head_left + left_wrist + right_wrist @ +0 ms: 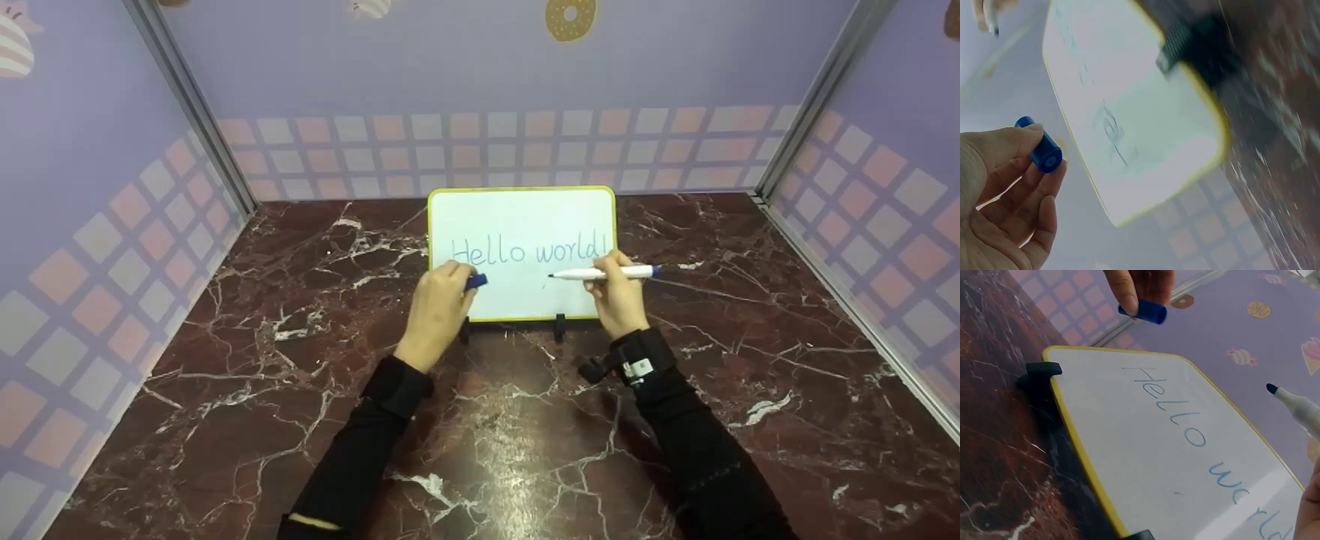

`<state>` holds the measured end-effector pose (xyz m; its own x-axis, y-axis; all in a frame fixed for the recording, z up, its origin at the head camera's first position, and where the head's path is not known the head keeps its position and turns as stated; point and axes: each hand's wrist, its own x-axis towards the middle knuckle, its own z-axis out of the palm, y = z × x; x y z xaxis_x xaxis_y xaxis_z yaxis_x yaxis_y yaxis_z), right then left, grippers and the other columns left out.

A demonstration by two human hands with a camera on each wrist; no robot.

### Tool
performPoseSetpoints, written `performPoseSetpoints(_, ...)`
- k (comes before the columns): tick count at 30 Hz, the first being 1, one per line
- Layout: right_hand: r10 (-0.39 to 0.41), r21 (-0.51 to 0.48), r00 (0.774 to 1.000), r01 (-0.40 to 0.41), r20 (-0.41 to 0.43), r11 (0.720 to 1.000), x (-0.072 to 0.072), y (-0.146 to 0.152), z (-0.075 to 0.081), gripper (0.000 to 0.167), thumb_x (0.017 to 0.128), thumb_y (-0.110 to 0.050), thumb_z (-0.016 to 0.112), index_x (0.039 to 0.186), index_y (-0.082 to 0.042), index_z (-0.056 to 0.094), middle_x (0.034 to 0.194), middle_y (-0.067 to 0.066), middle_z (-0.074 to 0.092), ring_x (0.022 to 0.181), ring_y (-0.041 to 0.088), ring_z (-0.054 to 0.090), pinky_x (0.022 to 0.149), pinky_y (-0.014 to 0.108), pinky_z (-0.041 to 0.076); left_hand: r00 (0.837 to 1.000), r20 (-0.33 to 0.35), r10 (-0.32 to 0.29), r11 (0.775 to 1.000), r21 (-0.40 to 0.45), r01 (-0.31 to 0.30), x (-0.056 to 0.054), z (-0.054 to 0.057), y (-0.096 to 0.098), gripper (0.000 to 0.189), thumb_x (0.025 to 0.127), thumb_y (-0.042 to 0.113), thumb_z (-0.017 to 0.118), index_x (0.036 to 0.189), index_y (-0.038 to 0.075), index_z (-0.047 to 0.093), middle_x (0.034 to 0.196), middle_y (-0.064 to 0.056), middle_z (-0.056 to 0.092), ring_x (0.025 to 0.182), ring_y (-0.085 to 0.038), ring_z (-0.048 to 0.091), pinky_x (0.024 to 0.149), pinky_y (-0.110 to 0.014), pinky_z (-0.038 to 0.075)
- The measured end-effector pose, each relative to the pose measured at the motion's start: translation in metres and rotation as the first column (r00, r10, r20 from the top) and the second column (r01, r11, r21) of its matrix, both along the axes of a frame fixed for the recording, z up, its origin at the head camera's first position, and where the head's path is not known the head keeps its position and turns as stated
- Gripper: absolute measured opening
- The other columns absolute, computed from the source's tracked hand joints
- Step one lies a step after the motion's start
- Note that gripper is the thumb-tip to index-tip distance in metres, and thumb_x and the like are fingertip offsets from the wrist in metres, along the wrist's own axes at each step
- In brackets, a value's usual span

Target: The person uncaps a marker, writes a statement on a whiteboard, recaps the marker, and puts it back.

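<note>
I read the writing as done and capping as the step in hand: my left hand [439, 304] pinches the blue cap [1045, 153], my right hand [619, 296] grips the marker [604, 274] before the whiteboard [521, 217] (upright on clips). Next, tip and cap must line up; open tabletop [225, 390] lies all round.
</note>
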<state>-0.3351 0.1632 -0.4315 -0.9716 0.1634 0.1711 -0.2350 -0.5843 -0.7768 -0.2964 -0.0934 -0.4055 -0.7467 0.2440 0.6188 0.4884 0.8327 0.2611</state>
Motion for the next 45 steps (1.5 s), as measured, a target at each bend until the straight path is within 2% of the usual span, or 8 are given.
performPoseSetpoints(3, 0.039, 0.019, 0.999, -0.039, 0.010, 0.999, 0.005, -0.009, 0.001, 0.039, 0.094, 0.008, 0.042, 0.061, -0.013, 0.044, 0.054, -0.002, 0.052, 0.045, 0.008, 0.047, 0.043, 0.012, 0.032, 0.999, -0.031, -0.028, 0.999, -0.040, 0.027, 0.006, -0.001, 0.010, 0.015, 0.084, 0.008, 0.077, 0.096, 0.002, 0.071, 0.094, -0.011, 0.071, 0.087, -0.029, 0.070, 0.083, -0.042, 0.057)
performPoseSetpoints(10, 0.112, 0.037, 0.994, -0.112, 0.003, 0.993, 0.012, -0.022, 0.001, 0.038, 0.094, 0.007, 0.042, 0.062, -0.013, 0.043, 0.054, -0.003, 0.050, 0.045, 0.008, 0.046, 0.042, 0.012, 0.031, 0.997, -0.063, -0.047, 0.995, -0.091, 0.041, 0.015, 0.000, 0.021, 0.016, 0.083, 0.010, 0.079, 0.097, 0.005, 0.072, 0.093, -0.007, 0.071, 0.086, -0.026, 0.069, 0.079, -0.039, 0.057)
performPoseSetpoints(21, 0.165, 0.096, 0.986, -0.162, -0.020, 0.982, 0.018, -0.034, -0.002, 0.040, 0.095, 0.007, 0.042, 0.061, -0.014, 0.040, 0.053, -0.003, 0.048, 0.046, 0.008, 0.047, 0.043, 0.013, 0.030, 0.989, -0.109, -0.101, 0.992, -0.082, 0.093, 0.021, 0.002, 0.030, 0.012, 0.087, 0.013, 0.075, 0.095, 0.005, 0.074, 0.090, -0.006, 0.071, 0.080, -0.024, 0.068, 0.075, -0.037, 0.056)
performPoseSetpoints(36, 0.210, 0.084, 0.977, -0.207, -0.024, 0.975, 0.024, -0.044, -0.004, 0.038, 0.095, 0.007, 0.043, 0.063, -0.013, 0.041, 0.055, -0.003, 0.052, 0.046, 0.008, 0.048, 0.042, 0.012, 0.030, 0.985, -0.097, -0.144, 0.985, -0.105, 0.134, 0.026, 0.000, 0.038, 0.013, 0.086, 0.011, 0.076, 0.097, 0.004, 0.073, 0.092, -0.006, 0.071, 0.082, -0.024, 0.068, 0.076, -0.036, 0.058)
performPoseSetpoints(45, 0.218, 0.116, 0.976, -0.214, -0.021, 0.970, 0.025, -0.044, -0.006, 0.038, 0.096, 0.005, 0.044, 0.063, -0.013, 0.041, 0.057, -0.003, 0.052, 0.047, 0.008, 0.049, 0.043, 0.012, 0.032, 0.984, -0.057, -0.170, 0.980, -0.111, 0.163, 0.027, 0.000, 0.040, 0.016, 0.087, 0.010, 0.074, 0.100, 0.002, 0.072, 0.096, -0.009, 0.070, 0.086, -0.025, 0.068, 0.079, -0.036, 0.057)
